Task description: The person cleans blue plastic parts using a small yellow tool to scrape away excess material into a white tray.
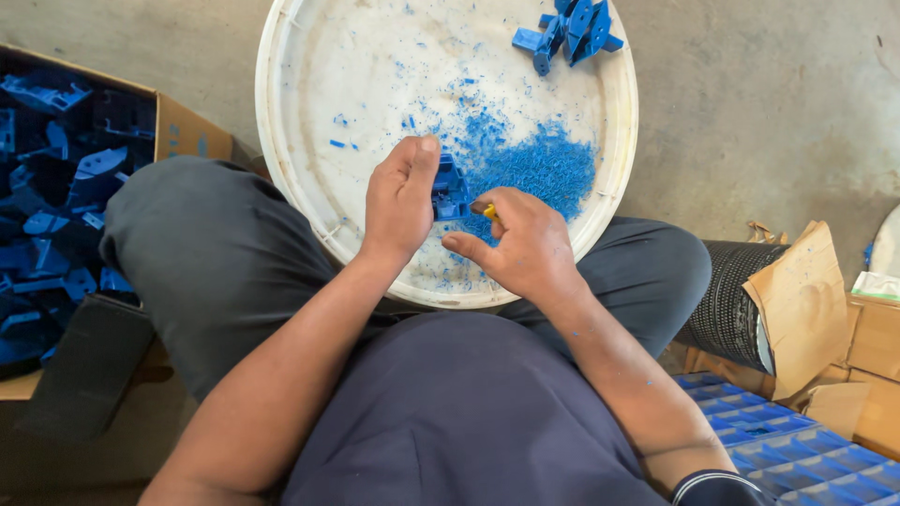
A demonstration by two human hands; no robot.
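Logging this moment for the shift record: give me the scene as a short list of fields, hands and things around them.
left hand: grips a small blue plastic part
right hand: holds a yellow-handled tool against the part
white round tray: under both hands, on the lap
blue shavings: heaped on the tray
part pile: tray's far edge
cardboard box: on the left, blue parts inside

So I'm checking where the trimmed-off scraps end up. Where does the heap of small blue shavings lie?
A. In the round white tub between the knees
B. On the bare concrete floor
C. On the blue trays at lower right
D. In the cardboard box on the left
A: the blue shavings are heaped on the floor of the round white tub, just beyond the blue part that the left hand and right hand hold.
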